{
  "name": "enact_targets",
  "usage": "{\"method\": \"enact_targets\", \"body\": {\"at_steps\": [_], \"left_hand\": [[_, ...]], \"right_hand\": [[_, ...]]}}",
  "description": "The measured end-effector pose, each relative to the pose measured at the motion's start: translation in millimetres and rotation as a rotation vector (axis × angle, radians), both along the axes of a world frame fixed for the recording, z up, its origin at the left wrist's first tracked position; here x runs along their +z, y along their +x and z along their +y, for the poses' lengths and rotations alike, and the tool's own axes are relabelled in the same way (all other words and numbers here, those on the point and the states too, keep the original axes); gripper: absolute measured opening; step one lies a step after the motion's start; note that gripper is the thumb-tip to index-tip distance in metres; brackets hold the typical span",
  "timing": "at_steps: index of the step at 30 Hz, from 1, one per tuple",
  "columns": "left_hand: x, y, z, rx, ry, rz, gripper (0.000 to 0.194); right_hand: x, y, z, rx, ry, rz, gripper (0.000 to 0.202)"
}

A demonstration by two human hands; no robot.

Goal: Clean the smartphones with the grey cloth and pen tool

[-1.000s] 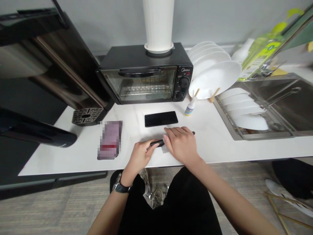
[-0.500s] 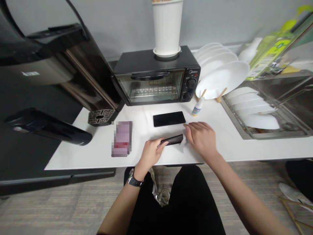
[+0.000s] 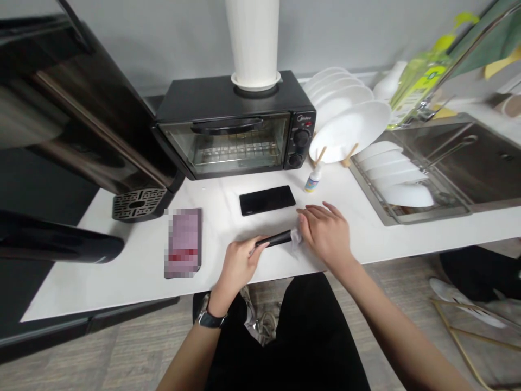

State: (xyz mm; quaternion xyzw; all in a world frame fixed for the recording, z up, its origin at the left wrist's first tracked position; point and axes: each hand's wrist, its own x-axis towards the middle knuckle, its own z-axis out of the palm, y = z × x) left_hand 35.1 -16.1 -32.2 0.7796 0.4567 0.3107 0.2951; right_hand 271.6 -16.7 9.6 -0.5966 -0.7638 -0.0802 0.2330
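My left hand is closed on one end of a slim black object, held edge-on above the white counter. At its other end a thin whitish cloth or tissue shows, close to the thumb side of my right hand. The right fingers are partly spread over the counter; whether they grip the tissue is unclear. Behind both hands a black phone lies flat. A small white spray bottle stands at the phone's right. Left of my left hand lies a pixelated purple item.
A black toaster oven carries a white pot. White plates stand in a rack beside the sink. At the left are a black dispenser and a black bottle. A person's shoe shows at lower right.
The view has shifted right, so the counter items appear further left. The slim black object is now turned more edge-on, and more whitish tissue shows at its right end.
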Motion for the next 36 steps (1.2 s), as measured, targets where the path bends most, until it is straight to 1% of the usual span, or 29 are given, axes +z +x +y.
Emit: {"method": "enact_targets", "body": {"at_steps": [1,2,5,6,7,8,9,10,13,14,15,16,17,19,21,22,23,24,25,27,30,32,33,34,36], "left_hand": [[-0.2,0.3,-0.2,-0.007,0.005,0.007,0.019],[-1.2,0.2,-0.3,-0.01,0.015,0.022,0.02],[-6.4,-2.5,-0.4,0.01,0.05,0.08,0.023],[-7.8,-3.8,-0.4,0.021,0.057,0.093,0.023],[-8.4,-4.8,-0.6,0.026,0.057,0.101,0.023],[-8.2,-5.6,-0.7,0.024,0.052,0.103,0.024],[-7.0,-5.8,-0.9,0.019,0.048,0.104,0.024],[-5.2,-5.5,-1.1,0.013,0.046,0.103,0.025],[1.9,-1.9,-2.0,-0.013,0.013,0.063,0.023],[3.6,-0.4,-2.3,-0.017,-0.003,0.044,0.021],[4.5,1.0,-2.5,-0.017,-0.015,0.032,0.021],[4.6,2.0,-2.5,-0.01,-0.016,0.038,0.021],[3.6,2.3,-2.4,0.004,-0.004,0.06,0.02],[-0.5,1.2,-1.5,0.034,0.041,0.131,0.02],[-5.9,-2.0,-0.2,0.052,0.074,0.182,0.022],[-8.3,-3.8,0.4,0.055,0.08,0.191,0.022],[-10.1,-5.5,0.8,0.053,0.08,0.193,0.022],[-11.0,-6.7,1.0,0.049,0.079,0.194,0.022],[-11.1,-7.3,1.0,0.043,0.076,0.193,0.023],[-8.6,-6.4,0.1,0.029,0.063,0.18,0.025],[-0.7,-1.5,-2.5,0.012,0.041,0.12,0.021],[4.1,1.7,-3.8,-0.006,0.028,0.066,0.019],[5.5,2.7,-4.1,-0.014,0.02,0.049,0.019],[6.0,3.1,-4.2,-0.019,0.019,0.051,0.019],[3.9,2.2,-3.5,-0.006,0.034,0.099,0.02]], "right_hand": [[0.0,-6.2,-1.0,0.002,0.01,0.011,0.036],[-0.1,-19.1,-2.8,0.029,0.013,0.017,0.036],[1.0,-73.7,-10.8,0.194,-0.029,-0.007,0.038],[2.2,-87.3,-13.2,0.248,-0.05,-0.023,0.041],[3.6,-94.5,-14.8,0.288,-0.069,-0.039,0.044],[5.1,-94.3,-15.3,0.307,-0.086,-0.051,0.047],[6.2,-86.9,-14.7,0.303,-0.1,-0.06,0.048],[6.9,-73.5,-13.3,0.275,-0.111,-0.064,0.047],[5.9,-21.0,-8.9,0.107,-0.118,-0.05,0.04],[4.9,-8.7,-8.4,0.053,-0.105,-0.035,0.039],[3.8,-2.5,-8.5,0.01,-0.085,-0.019,0.038],[2.7,-3.4,-9.2,-0.02,-0.063,-0.005,0.037],[1.9,-11.3,-10.4,-0.032,-0.049,0.006,0.037],[1.2,-42.7,-13.4,-0.004,-0.051,0.009,0.037],[2.2,-79.4,-16.1,0.092,-0.078,-0.015,0.038],[3.1,-93.3,-17.0,0.154,-0.088,-0.034,0.039],[4.0,-101.6,-17.4,0.21,-0.093,-0.053,0.042],[4.8,-103.3,-17.4,0.247,-0.096,-0.071,0.045],[5.4,-98.1,-17.2,0.262,-0.1,-0.085,0.048],[5.9,-71.2,-16.7,0.208,-0.116,-0.095,0.048],[5.5,-17.7,-17.0,0.005,-0.138,-0.092,0.04],[4.6,2.1,-17.4,-0.078,-0.117,-0.078,0.042],[3.9,3.0,-17.6,-0.092,-0.092,-0.064,0.042],[3.0,-2.4,-17.9,-0.091,-0.063,-0.046,0.041],[1.3,-29.2,-18.5,-0.062,-0.03,-0.017,0.038]]}}
